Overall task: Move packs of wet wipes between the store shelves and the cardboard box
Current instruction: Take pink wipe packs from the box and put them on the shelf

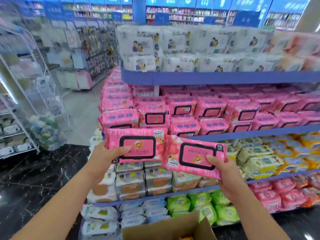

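My left hand [103,157] grips a pink pack of wet wipes [138,134] with a black-framed lid and a bear picture, held flat in front of the shelves. My right hand [223,172] grips a second pink pack [174,149], turned upside down and tilted, just right of the first. The two packs touch or nearly touch at their inner edges. Behind them, a shelf [259,132] holds rows of the same pink packs [209,108]. The open cardboard box [166,226] stands on the floor below my hands, with something yellow inside.
Blue-edged shelves carry white tissue packs [181,47] on top, then white, yellow, green and red wipe packs lower down. A white wire rack [29,108] stands at the left. Dark marble floor [34,179] lies to the left of the shelving.
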